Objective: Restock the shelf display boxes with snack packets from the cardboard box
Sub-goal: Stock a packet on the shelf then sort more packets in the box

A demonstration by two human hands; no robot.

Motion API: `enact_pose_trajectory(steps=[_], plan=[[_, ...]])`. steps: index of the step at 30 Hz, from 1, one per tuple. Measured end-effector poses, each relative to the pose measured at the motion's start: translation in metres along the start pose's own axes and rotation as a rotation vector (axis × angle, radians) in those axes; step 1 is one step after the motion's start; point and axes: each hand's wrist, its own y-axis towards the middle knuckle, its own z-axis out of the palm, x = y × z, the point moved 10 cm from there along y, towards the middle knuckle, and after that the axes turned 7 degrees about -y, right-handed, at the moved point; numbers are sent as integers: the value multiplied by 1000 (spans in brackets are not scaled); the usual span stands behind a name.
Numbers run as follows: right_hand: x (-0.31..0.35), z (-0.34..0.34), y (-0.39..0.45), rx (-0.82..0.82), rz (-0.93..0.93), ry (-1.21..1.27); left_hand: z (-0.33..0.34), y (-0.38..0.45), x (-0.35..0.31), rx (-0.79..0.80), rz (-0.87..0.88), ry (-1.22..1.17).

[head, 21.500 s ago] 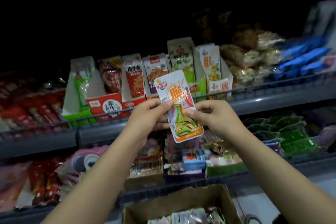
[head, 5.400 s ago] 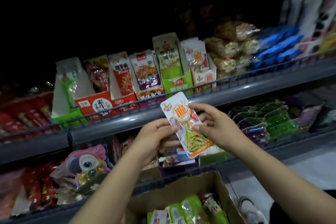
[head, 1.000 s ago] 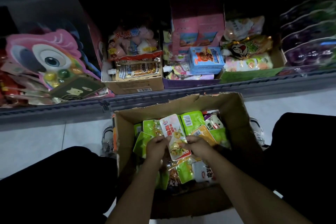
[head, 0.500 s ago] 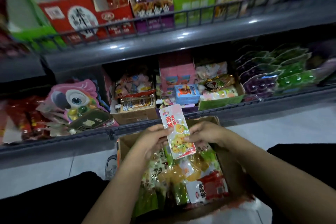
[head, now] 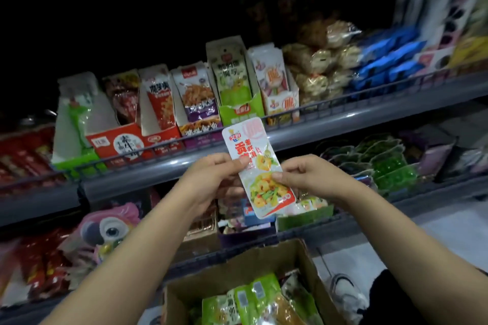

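Both hands, left hand (head: 211, 179) and right hand (head: 309, 175), pinch one glossy, flat, oblong snack packet (head: 257, 166).

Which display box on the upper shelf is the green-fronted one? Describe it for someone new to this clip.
On the upper shelf, find the row of upright display boxes. The green-fronted box stands second from the row's right end, above the held packet. It is the tallest, between purple and white-orange boxes.

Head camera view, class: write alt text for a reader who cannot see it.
Two hands, the left hand and right hand, hold a white snack packet by its edges before a shelf of display boxes. Below sits an open cardboard box of green packets.
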Motion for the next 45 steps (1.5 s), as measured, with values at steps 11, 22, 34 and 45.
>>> enact_pose_trajectory(steps=[11, 22, 34, 45], plan=[[14, -104, 22, -580, -123, 202, 33, 57, -122, -92, 240, 161], [7, -124, 58, -637, -128, 177, 52, 121, -188, -298, 491, 201], [15, -111, 62, -608, -125, -118, 46, 153, -152, -368, 483, 563], [13, -103, 61, -588, -151, -168, 42, 137, -147, -433, 509, 550]])
